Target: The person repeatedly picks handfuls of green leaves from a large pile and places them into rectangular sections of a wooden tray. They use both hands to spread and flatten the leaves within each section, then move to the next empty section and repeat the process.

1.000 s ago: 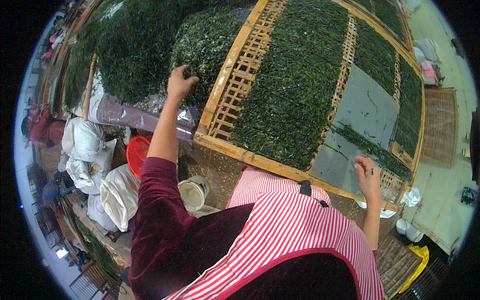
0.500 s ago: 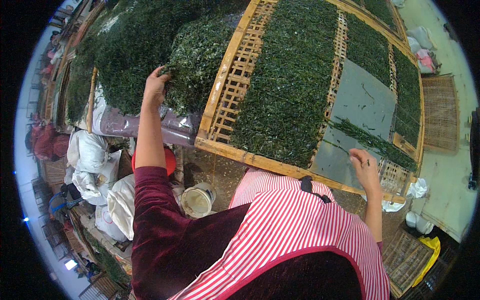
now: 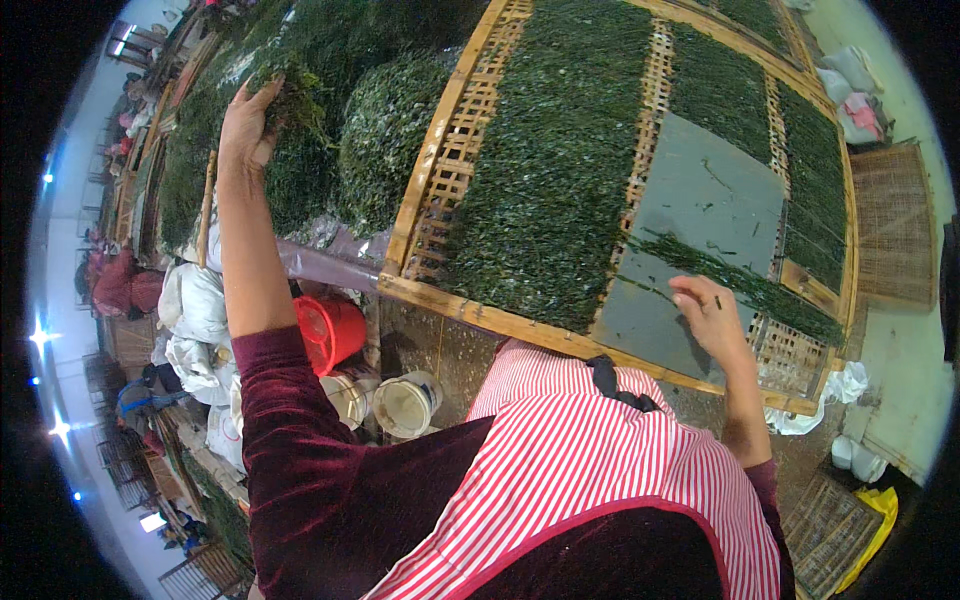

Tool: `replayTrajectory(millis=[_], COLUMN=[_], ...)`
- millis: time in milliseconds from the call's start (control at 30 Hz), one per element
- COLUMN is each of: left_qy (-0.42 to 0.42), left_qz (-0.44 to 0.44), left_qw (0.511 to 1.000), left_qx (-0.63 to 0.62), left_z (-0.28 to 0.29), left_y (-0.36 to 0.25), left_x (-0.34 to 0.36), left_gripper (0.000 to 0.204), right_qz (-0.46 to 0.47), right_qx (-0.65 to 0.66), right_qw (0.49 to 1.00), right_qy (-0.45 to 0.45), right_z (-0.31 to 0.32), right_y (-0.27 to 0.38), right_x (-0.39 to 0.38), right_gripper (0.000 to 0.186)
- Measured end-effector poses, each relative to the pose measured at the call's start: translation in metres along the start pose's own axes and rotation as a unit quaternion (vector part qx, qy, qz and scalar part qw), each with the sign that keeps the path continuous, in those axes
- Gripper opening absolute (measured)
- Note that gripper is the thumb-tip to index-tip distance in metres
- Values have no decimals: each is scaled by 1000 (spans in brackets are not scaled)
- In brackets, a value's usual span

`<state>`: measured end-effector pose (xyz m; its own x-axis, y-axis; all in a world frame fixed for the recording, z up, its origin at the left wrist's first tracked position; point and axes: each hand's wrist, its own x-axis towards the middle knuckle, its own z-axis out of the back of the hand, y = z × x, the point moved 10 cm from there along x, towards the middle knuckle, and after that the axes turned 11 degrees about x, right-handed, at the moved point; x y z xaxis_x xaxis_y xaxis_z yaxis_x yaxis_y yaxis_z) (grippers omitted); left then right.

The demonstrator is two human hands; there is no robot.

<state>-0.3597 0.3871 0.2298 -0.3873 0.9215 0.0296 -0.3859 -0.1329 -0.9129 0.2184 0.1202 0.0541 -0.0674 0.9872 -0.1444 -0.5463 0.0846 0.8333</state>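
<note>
My left hand (image 3: 248,125) is up at the far left with its fingers curled around a clump of green plant strands (image 3: 300,112), at the edge of a large green heap (image 3: 385,45). My right hand (image 3: 712,312) hovers over a smooth grey sheet (image 3: 705,190) on a wood-framed woven rack (image 3: 425,215). Its thumb and fingers come together at the end of a thin green strand (image 3: 642,287). A narrow row of strands (image 3: 740,275) crosses the sheet just beyond that hand. Flat green layers (image 3: 560,160) cover other parts of the rack.
Below the heap stand a red bucket (image 3: 335,335) and a white bucket (image 3: 407,403). White sacks (image 3: 192,302) lie at the left. A woven mat (image 3: 897,225) leans at the right, near some bags (image 3: 850,75). A wooden stick (image 3: 207,210) stands against the heap.
My left hand has moved left and farther away, and now has a clump of strands in it. My right hand keeps nearly the same place over the sheet. The view has shifted slightly.
</note>
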Motion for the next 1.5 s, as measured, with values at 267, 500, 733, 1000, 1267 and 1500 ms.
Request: replayTrajectory(millis=[267, 500, 733, 1000, 1267, 1500], left_qy=[343, 569, 553, 489, 397, 399], left_qz=[-44, 85, -273, -406, -545, -572], left_qw=[918, 798, 785, 737, 709, 633], left_qx=[-196, -177, 64, 230, 206, 337], left_z=[-269, -541, -674, -673, -626, -614], left_y=[-106, -110, -100, -61, -70, -43], left_x=[-222, -448, -561, -602, -596, -602], left_gripper=[35, 36, 44, 75, 55, 37], right_qz=[-6, -36, -132, -233, -149, 79], right_qx=[329, 595, 547, 359, -61, -190], right_qw=[943, 803, 816, 891, 934, 972], right_qy=[56, -33, -132, -152, -318, -116], right_z=[50, 167, 252, 275, 327, 202], right_y=[-17, -115, -255, -343, -283, -200], right_x=[9, -20, -97, -126, -162, -114], right_gripper=[30, 83, 29, 10, 20, 38])
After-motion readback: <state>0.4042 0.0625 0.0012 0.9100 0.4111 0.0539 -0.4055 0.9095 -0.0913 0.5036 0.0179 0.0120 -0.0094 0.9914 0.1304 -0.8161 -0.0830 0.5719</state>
